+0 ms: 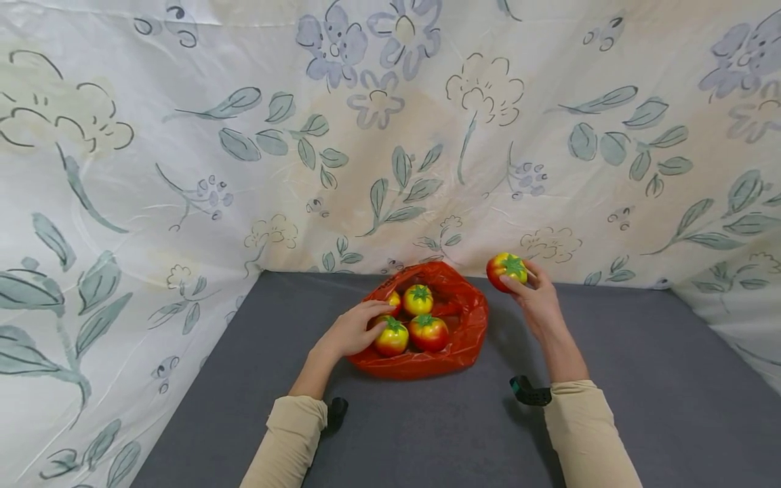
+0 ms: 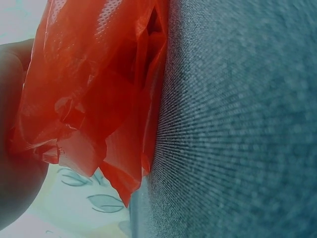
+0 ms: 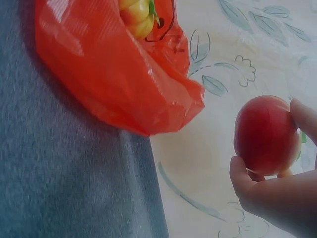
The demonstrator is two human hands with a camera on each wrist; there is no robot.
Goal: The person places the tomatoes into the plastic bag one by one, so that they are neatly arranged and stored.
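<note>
Right hand (image 1: pixel 537 298) raised, grip pinching a tomato (image 1: pixel 506 270); left hand (image 1: pixel 354 329) rests relaxed on the bag (image 1: pixel 464 339).

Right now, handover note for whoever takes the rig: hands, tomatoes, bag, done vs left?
Right hand: holds one tomato in its fingers, lifted to the right of the red bag, outside it.
Left hand: rests on the bag's left edge, fingers touching the front-left tomato.
Bag lies open on the grey table; four tomatoes are in it, the far-left one partly hidden by the left hand.
Done: four in the bag. Left: apparently the held one; whether it is going in or coming out cannot be told.
</note>
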